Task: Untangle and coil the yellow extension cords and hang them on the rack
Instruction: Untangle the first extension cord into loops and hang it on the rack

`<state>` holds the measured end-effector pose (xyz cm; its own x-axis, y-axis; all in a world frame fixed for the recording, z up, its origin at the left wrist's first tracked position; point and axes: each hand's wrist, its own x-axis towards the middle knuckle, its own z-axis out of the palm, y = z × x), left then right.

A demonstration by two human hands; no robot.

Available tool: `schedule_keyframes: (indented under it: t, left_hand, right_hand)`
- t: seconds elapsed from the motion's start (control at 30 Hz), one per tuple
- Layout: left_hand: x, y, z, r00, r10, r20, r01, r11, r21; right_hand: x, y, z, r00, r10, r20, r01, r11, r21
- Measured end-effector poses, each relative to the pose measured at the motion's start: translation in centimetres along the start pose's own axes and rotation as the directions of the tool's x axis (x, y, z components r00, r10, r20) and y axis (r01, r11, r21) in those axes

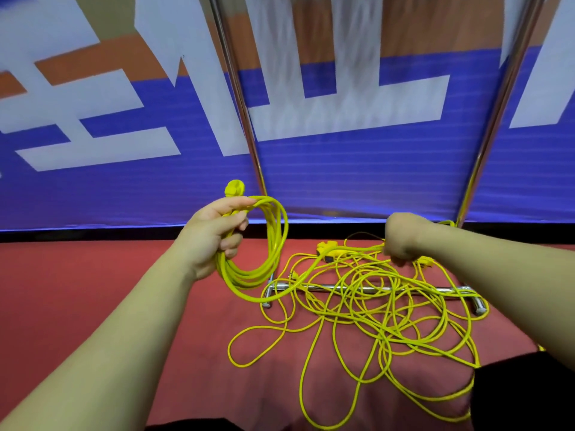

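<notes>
Yellow cords (370,301) partly cover rack base (314,287); uprights (245,104) cut off.

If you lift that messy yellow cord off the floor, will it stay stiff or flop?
Probably floppy: the tangled cord lies in loose, bendy loops. It would likely snag, since strands cross the rack's base bar. The coil in the left hand sags too.

Red floor (124,275) carries tangled yellow cords (373,312) and chrome rack base (329,287).

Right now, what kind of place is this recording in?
Probably an indoor event or sports hall: red carpet-like floor, a big blue banner with white lettering along the wall, and a chrome rack standing in front of it.
</notes>
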<state>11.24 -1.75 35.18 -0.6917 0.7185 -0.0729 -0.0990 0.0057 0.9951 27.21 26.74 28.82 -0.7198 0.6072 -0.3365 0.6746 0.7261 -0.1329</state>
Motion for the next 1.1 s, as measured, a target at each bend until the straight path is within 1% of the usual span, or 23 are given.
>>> schedule_keyframes:
  t: [0.1,0.17,0.23,0.27,0.3,0.33,0.4,0.43,0.47,0.5,0.57,0.6,0.67,0.73,0.83,0.87,0.9,1.0,1.03,1.1]
  left_hand:
    - [-0.9,0.8,1.2,0.993,0.014,0.119,-0.014,1.000,0.003]
    - [-1.4,1.1,2.1,0.982,0.018,0.189,-0.020,1.000,0.007]
    - [-1.7,1.1,3.1,0.969,0.023,0.244,-0.028,0.999,0.017]
    - [-1.8,1.0,3.7,0.963,0.028,0.268,-0.036,0.999,0.024]
    - [-1.8,0.8,4.2,0.957,0.034,0.287,-0.046,0.998,0.032]
    - [-1.8,0.6,4.6,0.954,0.039,0.297,-0.054,0.998,0.042]
    - [-1.6,0.1,5.2,0.957,0.040,0.289,-0.064,0.995,0.074]
    - [-1.5,-0.1,5.3,0.959,0.034,0.281,-0.062,0.994,0.091]
    - [-1.4,-0.5,5.5,0.960,0.025,0.278,-0.056,0.993,0.104]
    - [-1.3,-0.8,5.6,0.960,0.014,0.279,-0.047,0.993,0.112]
    - [-1.1,-1.3,5.9,0.964,-0.008,0.265,-0.025,0.993,0.119]
    - [-1.0,-1.4,6.2,0.969,-0.015,0.248,-0.013,0.994,0.110]
    - [-0.7,-1.5,6.7,0.980,-0.035,0.198,0.020,0.997,0.075]
    - [-0.4,-1.6,6.9,0.990,-0.054,0.128,0.049,0.998,0.038]
    - [0.2,-1.8,7.0,0.998,-0.058,0.035,0.056,0.998,0.037]
    - [0.3,-2.0,6.8,0.998,-0.057,0.014,0.056,0.997,0.050]
    - [0.5,-2.2,6.6,0.998,-0.058,-0.007,0.058,0.996,0.069]
    - [1.1,-2.8,5.4,0.993,-0.068,-0.097,0.077,0.992,0.100]
    - [1.3,-3.0,4.9,0.989,-0.072,-0.127,0.086,0.991,0.101]
    - [1.6,-3.6,3.9,0.980,-0.086,-0.178,0.107,0.988,0.112]
  right_hand:
    - [0.8,-0.9,0.0,0.985,0.145,-0.093,-0.127,0.976,0.176]
    - [1.2,-1.4,-0.2,0.974,0.197,-0.113,-0.144,0.920,0.364]
    - [2.5,-1.3,0.1,0.982,0.154,-0.114,-0.090,0.898,0.431]
    - [2.6,-1.3,0.1,0.982,0.152,-0.113,-0.070,0.843,0.533]
    - [2.8,-1.6,0.1,0.981,0.179,-0.078,-0.077,0.722,0.687]
    - [2.7,-2.0,-0.1,0.984,0.174,-0.027,-0.085,0.604,0.792]
    - [2.5,-2.5,-0.6,0.975,0.213,0.062,-0.132,0.329,0.935]
    - [2.2,-2.8,-0.9,0.976,0.206,0.072,-0.122,0.245,0.962]
    - [1.9,-3.0,-1.3,0.980,0.182,0.081,-0.117,0.198,0.973]
    - [1.7,-3.2,-1.7,0.985,0.155,0.079,-0.106,0.173,0.979]
    - [0.9,-3.3,-2.5,0.992,0.093,0.090,-0.103,0.151,0.983]
    - [0.6,-3.3,-2.8,0.993,0.059,0.099,-0.108,0.168,0.980]
    - [0.1,-3.0,-3.3,0.994,-0.028,0.104,-0.094,0.238,0.967]
    - [-0.4,-2.4,-3.8,0.985,-0.145,0.095,-0.049,0.294,0.955]
    - [-1.0,-1.2,-4.4,0.944,-0.320,0.073,0.057,0.379,0.924]
    - [-1.0,-0.8,-4.5,0.926,-0.367,0.086,0.066,0.381,0.922]
    - [-0.9,-0.3,-4.6,0.904,-0.411,0.116,0.045,0.361,0.931]
    - [-0.7,1.3,-4.7,0.802,-0.540,0.256,-0.129,0.263,0.956]
    - [-0.6,1.8,-4.8,0.766,-0.579,0.278,-0.172,0.233,0.957]
    - [-0.5,2.4,-4.8,0.722,-0.632,0.280,-0.201,0.195,0.960]
